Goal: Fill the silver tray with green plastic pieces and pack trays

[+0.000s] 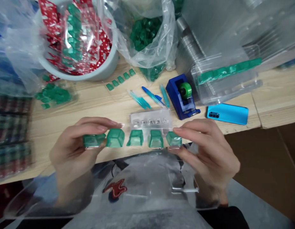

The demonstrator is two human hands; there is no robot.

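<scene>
Several translucent green pieces (136, 138) form a row above the table's front edge. My left hand (77, 146) is closed at the row's left end, with one green piece between its fingers and another against its fingertips. At the right end, my right hand (207, 146) pinches a green piece between thumb and fingers. Just behind the row lies a clear plastic tray (149, 117) with moulded hollows. Whether anything clear joins the pieces is hard to tell.
A white tub (90, 74) of red packets, a plastic bag (159, 47) of green pieces, pens (152, 95), a blue tape dispenser (178, 98), a blue phone (227, 114) and clear trays (224, 79) stand behind. Loose green pieces (53, 94) and stacked packs (12, 136) are left.
</scene>
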